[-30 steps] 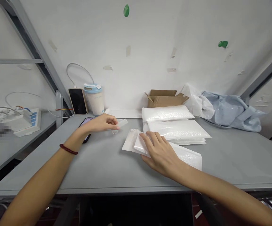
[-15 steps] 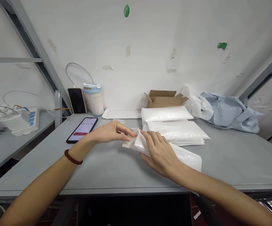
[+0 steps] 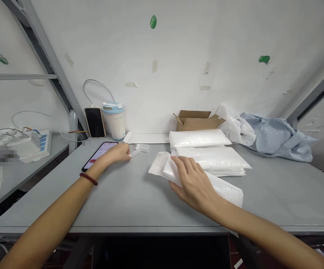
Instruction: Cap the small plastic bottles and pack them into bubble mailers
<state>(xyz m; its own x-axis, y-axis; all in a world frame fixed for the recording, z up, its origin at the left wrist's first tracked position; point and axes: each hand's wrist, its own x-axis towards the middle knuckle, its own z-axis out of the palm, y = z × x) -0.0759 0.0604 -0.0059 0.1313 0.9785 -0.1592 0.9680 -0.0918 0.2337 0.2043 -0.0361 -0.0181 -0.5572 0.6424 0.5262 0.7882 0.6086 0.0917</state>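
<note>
My right hand (image 3: 193,183) is wrapped round a white bubble mailer (image 3: 225,188), held at a slant above the front of the desk. The mailer's flap (image 3: 158,163) stands out to the left of my fingers. Farther left, my left hand (image 3: 120,152) is at the desk top with its fingertips closed on the edge of a small clear plastic case (image 3: 135,152). A second clear plastic case (image 3: 143,148) lies just behind that one. Most of the left fingers are hidden by the back of the hand.
More bubble mailers (image 3: 212,158) lie stacked behind my right hand. At the back stand an open cardboard box (image 3: 198,123), a white plastic bag (image 3: 235,127) and blue cloth (image 3: 280,138). A phone (image 3: 90,160), a lidded cup (image 3: 115,121) and a charging phone (image 3: 95,122) are on the left.
My left hand has left the mailer's flap and moved left and back to the small clear cases. My right hand keeps hold of the mailer.
</note>
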